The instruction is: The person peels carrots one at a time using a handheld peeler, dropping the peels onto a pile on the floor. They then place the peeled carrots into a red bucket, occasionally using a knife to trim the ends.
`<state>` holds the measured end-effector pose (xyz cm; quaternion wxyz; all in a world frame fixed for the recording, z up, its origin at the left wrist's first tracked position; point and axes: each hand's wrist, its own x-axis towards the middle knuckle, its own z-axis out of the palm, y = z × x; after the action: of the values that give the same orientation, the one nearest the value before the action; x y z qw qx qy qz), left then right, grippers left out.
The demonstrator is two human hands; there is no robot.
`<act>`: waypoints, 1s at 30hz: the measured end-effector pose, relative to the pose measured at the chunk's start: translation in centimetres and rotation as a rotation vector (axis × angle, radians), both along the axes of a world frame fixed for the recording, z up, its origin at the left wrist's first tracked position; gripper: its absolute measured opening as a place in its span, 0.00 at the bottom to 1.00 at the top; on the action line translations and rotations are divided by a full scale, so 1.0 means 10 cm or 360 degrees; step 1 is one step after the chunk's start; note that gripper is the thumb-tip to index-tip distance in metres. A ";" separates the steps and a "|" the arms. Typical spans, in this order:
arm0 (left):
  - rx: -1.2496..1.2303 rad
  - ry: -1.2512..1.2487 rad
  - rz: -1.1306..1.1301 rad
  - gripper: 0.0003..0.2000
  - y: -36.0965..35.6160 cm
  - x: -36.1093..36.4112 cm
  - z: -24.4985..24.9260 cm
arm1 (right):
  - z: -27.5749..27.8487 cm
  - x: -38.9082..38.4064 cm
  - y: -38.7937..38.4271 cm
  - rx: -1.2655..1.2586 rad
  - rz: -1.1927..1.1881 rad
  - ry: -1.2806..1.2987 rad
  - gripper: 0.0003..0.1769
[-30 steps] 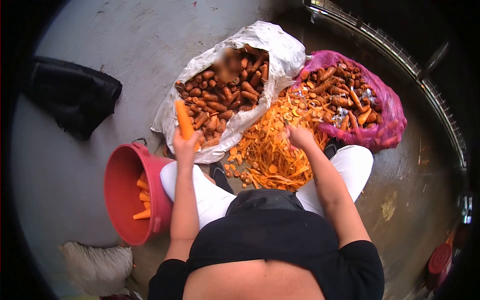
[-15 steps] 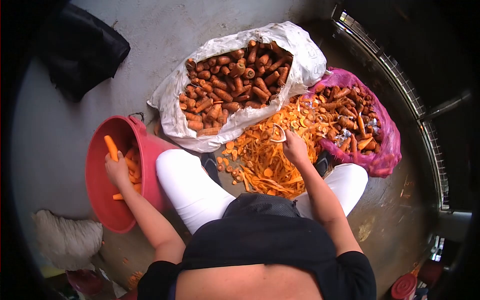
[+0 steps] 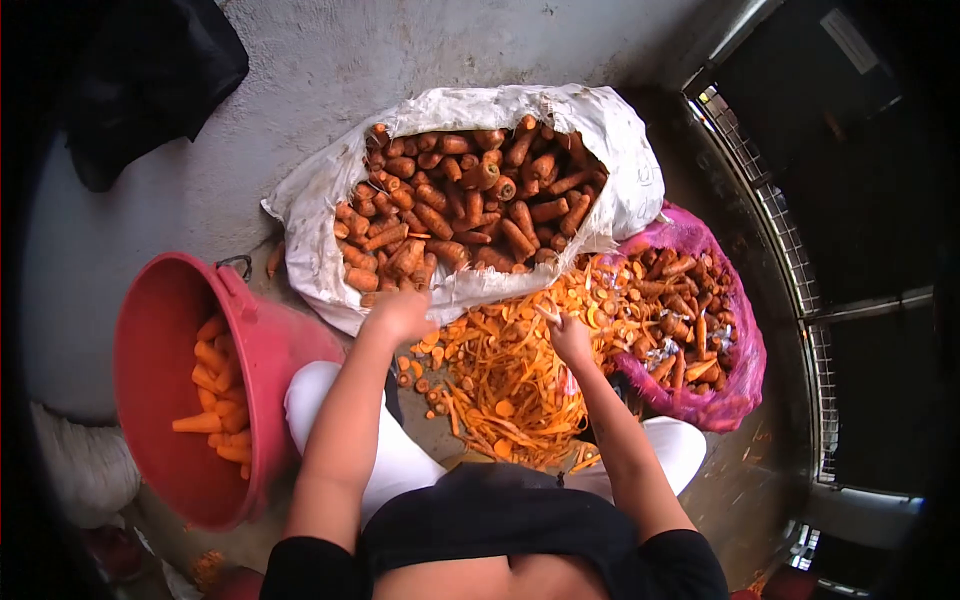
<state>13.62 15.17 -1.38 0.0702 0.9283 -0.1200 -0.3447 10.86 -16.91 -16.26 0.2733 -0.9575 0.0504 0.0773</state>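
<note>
Left hand (image 3: 402,316) at white sack (image 3: 490,287) lip, can't tell if fingers grip; best grasp one carrot (image 3: 361,279) mid-body, right hand (image 3: 572,342) fingers clamped on peeler (image 3: 547,315), blade clear.

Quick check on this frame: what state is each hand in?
Left hand: at the white sack's near edge, by the carrots; grip cannot be told.
Right hand: closed on a pale peeler.

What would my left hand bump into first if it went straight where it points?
Probably the unpeeled carrots in the white sack, but how high the left hand is isn't clear.
</note>
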 end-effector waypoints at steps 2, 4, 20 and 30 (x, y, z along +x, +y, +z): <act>-0.0325 0.0007 0.0008 0.28 -0.05 0.06 -0.15 | -0.05 0.39 0.11 -0.0021 -0.0086 0.0025 0.12; -0.0780 -0.0343 0.0085 0.27 -0.06 0.07 -0.15 | -0.21 0.80 0.23 -0.0047 -0.0016 -0.0209 0.12; -0.0213 -0.0358 0.0231 0.28 0.00 0.35 -0.18 | -0.56 1.78 0.51 -0.0265 -0.0005 0.0012 0.18; -0.0611 -0.0601 0.0025 0.36 -0.50 0.15 -0.28 | 0.89 0.96 0.16 0.1890 -0.0021 0.1174 0.21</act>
<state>15.15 10.15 -4.23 0.2240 0.9468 -0.1869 -0.1359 20.43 -15.33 -7.35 0.7159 -0.5571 0.0948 0.4102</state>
